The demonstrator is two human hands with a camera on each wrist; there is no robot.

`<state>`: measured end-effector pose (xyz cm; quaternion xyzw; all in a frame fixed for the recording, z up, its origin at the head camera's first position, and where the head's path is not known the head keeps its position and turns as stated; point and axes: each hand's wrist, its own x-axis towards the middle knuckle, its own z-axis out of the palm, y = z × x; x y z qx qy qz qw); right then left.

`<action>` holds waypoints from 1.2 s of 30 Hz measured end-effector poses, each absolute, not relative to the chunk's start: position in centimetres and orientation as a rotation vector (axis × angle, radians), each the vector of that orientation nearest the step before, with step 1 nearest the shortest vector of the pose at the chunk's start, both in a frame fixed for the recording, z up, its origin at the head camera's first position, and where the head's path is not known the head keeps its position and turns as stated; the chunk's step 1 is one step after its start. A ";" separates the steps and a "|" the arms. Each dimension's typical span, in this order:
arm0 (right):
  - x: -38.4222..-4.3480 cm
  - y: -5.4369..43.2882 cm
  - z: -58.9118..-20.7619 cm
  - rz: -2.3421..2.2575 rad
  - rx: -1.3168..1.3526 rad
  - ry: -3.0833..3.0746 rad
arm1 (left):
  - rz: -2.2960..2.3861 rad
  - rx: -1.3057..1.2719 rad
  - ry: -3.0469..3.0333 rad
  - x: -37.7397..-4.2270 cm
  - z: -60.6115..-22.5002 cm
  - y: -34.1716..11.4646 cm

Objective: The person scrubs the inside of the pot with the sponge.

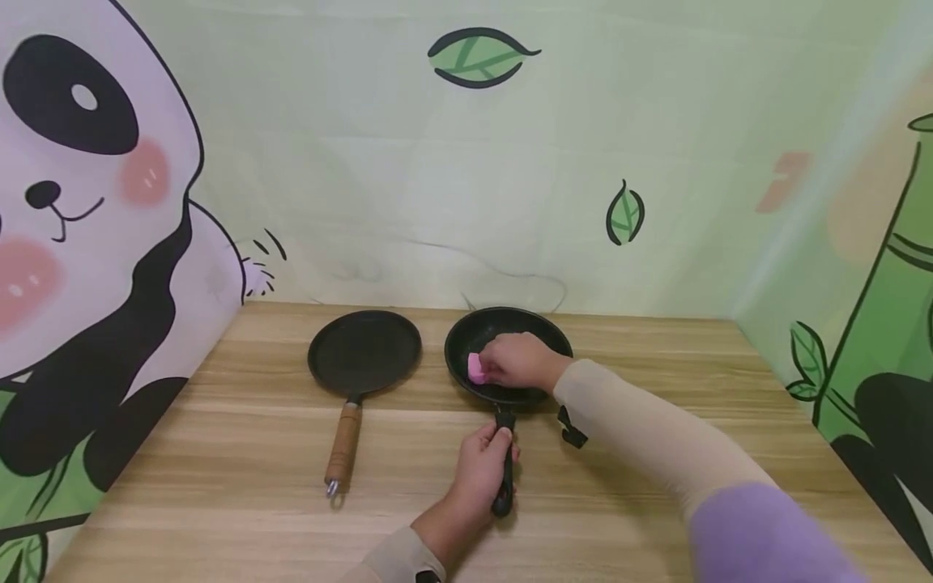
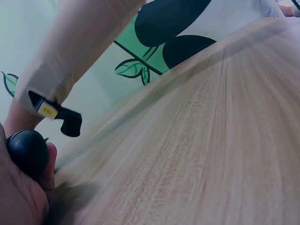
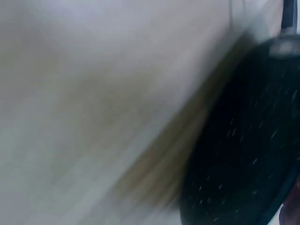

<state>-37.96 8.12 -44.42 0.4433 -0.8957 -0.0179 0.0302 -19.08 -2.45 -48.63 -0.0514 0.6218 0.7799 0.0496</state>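
A black frying pan (image 1: 472, 330) stands at the back middle of the wooden table. My left hand (image 1: 477, 470) grips its black handle (image 1: 505, 484), thumb along the top. In the left wrist view the rounded handle end (image 2: 28, 152) sticks out of the fist. Over the pan's inside, my right hand (image 1: 521, 360) pinches a small pink sponge (image 1: 475, 368), partly covered by the fingers. Blurred in the right wrist view, the pan's dark surface (image 3: 234, 159) shows small pale specks.
Left of the frying pan lies a flat black griddle pan (image 1: 364, 352) with a wooden handle (image 1: 344, 445) pointing toward me. The wooden table (image 1: 240, 470) ends at a printed backdrop (image 1: 350, 162). A black wrist device (image 1: 572, 429) hangs under the right sleeve.
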 end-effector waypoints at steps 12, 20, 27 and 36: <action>-41.0 10.0 -44.2 0.019 1.026 -2.937 | 2.331 -0.153 1.873 -18.9 -48.3 -2.5; -37.4 10.6 -43.9 0.087 1.356 -2.832 | 2.382 -0.135 1.899 -19.1 -48.8 -2.7; -36.4 10.1 -43.6 0.097 1.439 -2.818 | 2.378 -0.151 1.882 -19.2 -48.6 -3.0; -37.5 11.6 -41.5 0.383 1.155 -2.843 | 2.134 -0.080 2.149 -19.9 -48.2 -3.6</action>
